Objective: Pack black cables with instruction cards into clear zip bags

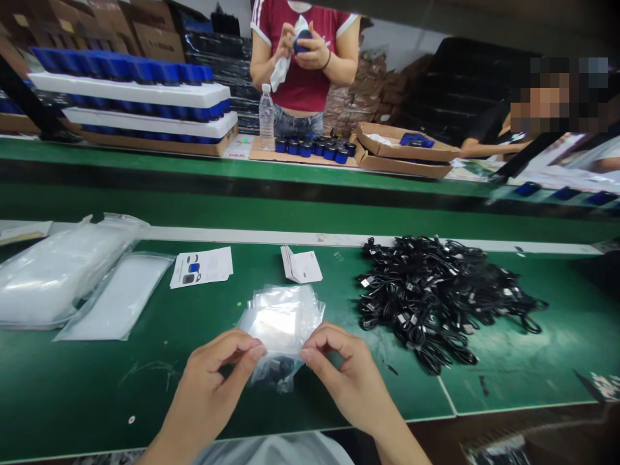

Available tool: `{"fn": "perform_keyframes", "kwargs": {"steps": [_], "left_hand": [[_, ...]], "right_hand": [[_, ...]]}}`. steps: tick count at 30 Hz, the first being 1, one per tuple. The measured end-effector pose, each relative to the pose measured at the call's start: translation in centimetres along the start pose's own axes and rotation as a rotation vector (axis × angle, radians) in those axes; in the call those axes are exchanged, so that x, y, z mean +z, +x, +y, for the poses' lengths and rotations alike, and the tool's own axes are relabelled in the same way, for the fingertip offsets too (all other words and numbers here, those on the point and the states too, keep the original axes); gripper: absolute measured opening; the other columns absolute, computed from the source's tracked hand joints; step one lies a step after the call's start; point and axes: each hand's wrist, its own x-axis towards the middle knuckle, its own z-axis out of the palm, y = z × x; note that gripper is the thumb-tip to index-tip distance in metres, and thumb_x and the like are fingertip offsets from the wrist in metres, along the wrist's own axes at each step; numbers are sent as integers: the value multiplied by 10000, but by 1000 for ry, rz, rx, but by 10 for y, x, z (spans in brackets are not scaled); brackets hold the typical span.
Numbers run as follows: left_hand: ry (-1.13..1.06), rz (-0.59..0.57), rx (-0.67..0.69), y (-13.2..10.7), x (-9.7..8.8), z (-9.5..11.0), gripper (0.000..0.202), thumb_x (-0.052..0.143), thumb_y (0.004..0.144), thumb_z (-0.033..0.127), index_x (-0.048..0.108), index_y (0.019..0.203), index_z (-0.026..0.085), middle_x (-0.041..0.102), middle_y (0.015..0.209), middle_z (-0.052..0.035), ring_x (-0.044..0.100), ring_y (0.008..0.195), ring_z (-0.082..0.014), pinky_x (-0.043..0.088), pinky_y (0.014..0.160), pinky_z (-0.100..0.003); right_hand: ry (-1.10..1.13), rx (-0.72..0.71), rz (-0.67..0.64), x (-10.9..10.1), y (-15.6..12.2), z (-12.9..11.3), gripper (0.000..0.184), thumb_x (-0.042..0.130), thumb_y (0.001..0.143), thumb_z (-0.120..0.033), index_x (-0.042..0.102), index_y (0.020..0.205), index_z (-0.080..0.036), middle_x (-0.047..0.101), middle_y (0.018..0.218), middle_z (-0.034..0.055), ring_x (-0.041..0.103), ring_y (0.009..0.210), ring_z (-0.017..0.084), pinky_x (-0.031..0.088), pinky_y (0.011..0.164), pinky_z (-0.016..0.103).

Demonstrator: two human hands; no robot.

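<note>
**A two-handed pinch close to my side of the bench**

The green workbench (72, 394) fills most of my view, with a second green bench beyond it and a co-worker standing on the far side. The co-worker's hands (303, 55) hold a blue-capped item and a white cloth. Left of the black cable heap (426, 303) lie large packs of clear bags (62, 271), a flatter pack (116, 297), a printed leaflet (201, 267) and a small stack of white cards (301, 265).

The small clear plastic bags (281, 323) sit in front of the heap and towards my left, held just above the bench. Open green surface stretches between them and the heap, and more lies to my left. The bench's near edge runs just below my wrists, and my forearms cross it and run out of the bottom of the view.

Something dark shows through the plastic under the bags (276, 371), but I can't make out what it is. The crumpled layers blur the bags' outline.

My left hand (213, 381) and right hand (349, 381) come in from either side, wrists low. On each, the thumb and curled fingers pinch the plastic's edge.
</note>
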Motion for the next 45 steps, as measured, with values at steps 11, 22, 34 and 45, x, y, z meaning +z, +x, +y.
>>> {"fn": "perform_keyframes", "kwargs": {"steps": [11,22,34,45], "left_hand": [[-100,-63,-83,-2,4,-1,179,566,805,318,670,708,210,647,676,13,569,516,-95,450,458,-145],[-328,183,-272,-7,20,14,265,494,838,436,584,748,204,608,661,22,566,613,-133,462,587,-197],[-81,150,15,-23,39,-2,258,413,884,294,579,701,220,673,605,27,611,503,-125,480,520,-172],[-75,128,20,-17,28,-3,176,488,861,278,590,734,211,612,654,33,582,576,-107,453,563,-169]], "right_hand": [[24,-4,-9,8,3,2,117,576,807,-180,600,693,-173,542,651,-23,490,610,113,377,589,217],[228,-40,82,33,4,2,320,482,875,-301,502,582,-176,436,608,-27,436,575,112,352,533,214],[228,-141,197,75,-12,19,156,447,890,-239,432,738,-212,450,584,-58,420,498,93,333,490,202],[285,-93,160,60,-4,14,192,426,912,-292,485,758,-195,462,684,-25,447,628,117,363,583,221]]}}
